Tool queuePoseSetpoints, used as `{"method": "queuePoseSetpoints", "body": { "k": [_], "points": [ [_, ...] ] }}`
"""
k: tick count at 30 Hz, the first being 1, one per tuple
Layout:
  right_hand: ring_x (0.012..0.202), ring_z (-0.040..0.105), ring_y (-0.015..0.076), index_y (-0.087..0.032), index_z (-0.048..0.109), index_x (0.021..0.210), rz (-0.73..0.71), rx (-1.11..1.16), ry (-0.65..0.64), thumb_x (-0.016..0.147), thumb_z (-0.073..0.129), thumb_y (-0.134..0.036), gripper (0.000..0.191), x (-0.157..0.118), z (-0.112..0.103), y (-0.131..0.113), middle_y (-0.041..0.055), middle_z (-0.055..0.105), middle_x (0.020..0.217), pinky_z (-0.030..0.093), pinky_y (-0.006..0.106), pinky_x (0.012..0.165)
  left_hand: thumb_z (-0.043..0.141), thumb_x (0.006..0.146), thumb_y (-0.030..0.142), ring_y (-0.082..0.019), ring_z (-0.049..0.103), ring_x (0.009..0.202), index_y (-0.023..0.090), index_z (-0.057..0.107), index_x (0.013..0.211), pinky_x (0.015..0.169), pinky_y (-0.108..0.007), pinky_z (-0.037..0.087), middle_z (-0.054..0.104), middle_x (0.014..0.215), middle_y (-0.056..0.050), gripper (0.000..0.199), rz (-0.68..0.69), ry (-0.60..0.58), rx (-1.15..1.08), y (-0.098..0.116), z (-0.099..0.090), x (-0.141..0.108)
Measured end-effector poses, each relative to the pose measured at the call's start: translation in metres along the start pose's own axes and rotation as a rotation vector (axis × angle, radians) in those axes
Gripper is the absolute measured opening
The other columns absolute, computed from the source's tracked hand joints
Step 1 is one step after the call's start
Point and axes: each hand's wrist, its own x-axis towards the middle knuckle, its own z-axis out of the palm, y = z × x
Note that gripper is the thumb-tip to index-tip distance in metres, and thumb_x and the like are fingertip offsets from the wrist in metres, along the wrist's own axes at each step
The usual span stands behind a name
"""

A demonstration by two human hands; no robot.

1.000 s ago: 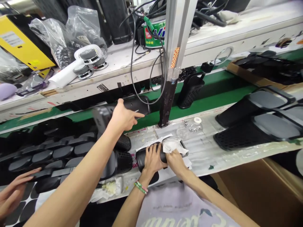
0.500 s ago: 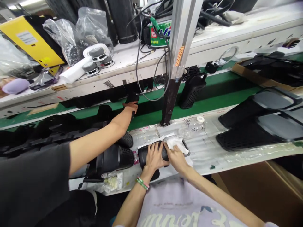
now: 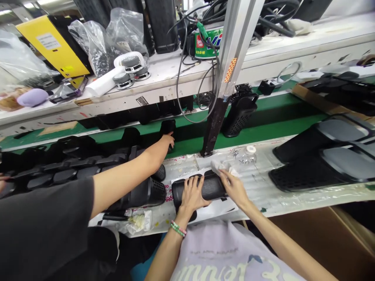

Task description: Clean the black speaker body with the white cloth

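A black plastic speaker housing [image 3: 213,185] lies lengthwise on a white sheet [image 3: 215,210] on the bench in front of me. My left hand [image 3: 193,195] grips its left part, with the fingers over the top and the thumb along the near side. At its right end, my right hand [image 3: 235,188] pinches a crumpled white cloth [image 3: 224,167] against the far edge. Behind the cloth lies a clear plastic bottle with a white cap [image 3: 250,149]. Left of the housing, a similar black housing with a perforated end [image 3: 157,191] rests on the bench.
A co-worker's hand [image 3: 168,140] reaches from the left to a black part on the green conveyor [image 3: 187,134]. A metal post [image 3: 215,125] rises behind the housing. Two black housings with grey panels [image 3: 342,164] lie at right. Above, a shelf [image 3: 164,84] holds speaker drivers and cables.
The housing has turned, so a black face now lies upward where a grey-rimmed end showed. My right hand and the cloth have shifted to its right end. My left hand keeps its hold.
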Motion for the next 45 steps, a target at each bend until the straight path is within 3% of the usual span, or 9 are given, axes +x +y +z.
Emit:
{"method": "queuePoseSetpoints", "body": {
  "k": [6,12,21,40,45],
  "points": [
    [0.063,0.067,0.0179,-0.016,0.064,0.118,-0.2,0.018,-0.064,0.096,0.033,-0.017,0.037,-0.035,0.02,-0.014,0.0055,0.073,0.077,0.052,0.028,0.065,0.076,0.06,0.058,-0.034,0.046,0.126,0.014,0.037,0.144,0.11,-0.053,0.033,0.05,0.139,-0.018,0.102,-0.007,-0.016,-0.008,0.0,-0.001,0.0],
    [0.056,0.06,0.0173,-0.011,0.062,0.12,-0.327,-0.067,-0.1,0.089,0.038,-0.004,0.04,-0.031,0.027,-0.005,0.0026,0.063,0.06,0.046,0.028,0.062,0.076,0.061,0.057,-0.034,0.046,0.126,0.014,0.037,0.144,0.11,-0.053,0.033,0.051,0.139,-0.018,0.101,-0.011,-0.04,-0.015,0.0,-0.002,0.001],
    [0.058,0.06,0.0145,-0.014,0.059,0.123,-0.436,-0.13,-0.183,0.083,0.043,0.001,0.046,-0.023,0.019,0.002,0.0001,0.064,0.062,0.044,0.025,0.063,0.077,0.06,0.056,-0.035,0.046,0.126,0.015,0.037,0.143,0.109,-0.053,0.033,0.05,0.14,-0.018,0.101,-0.017,-0.052,-0.013,0.001,-0.004,0.003],
    [0.06,0.063,0.0182,-0.011,0.062,0.121,-0.365,-0.065,-0.172,0.085,0.04,-0.004,0.043,-0.025,0.022,0.002,0.0056,0.067,0.066,0.05,0.029,0.065,0.077,0.059,0.059,-0.034,0.047,0.124,0.015,0.037,0.143,0.109,-0.052,0.033,0.051,0.137,-0.018,0.103,-0.013,-0.047,-0.003,0.0,-0.005,0.002],
    [0.061,0.065,0.0178,-0.017,0.066,0.116,-0.277,-0.004,-0.171,0.087,0.039,-0.008,0.04,-0.015,0.02,0.002,0.0043,0.07,0.067,0.052,0.028,0.066,0.078,0.058,0.057,-0.034,0.047,0.124,0.015,0.036,0.143,0.109,-0.052,0.033,0.051,0.138,-0.018,0.104,-0.011,-0.038,0.0,0.0,-0.004,0.002]
  ]
}}
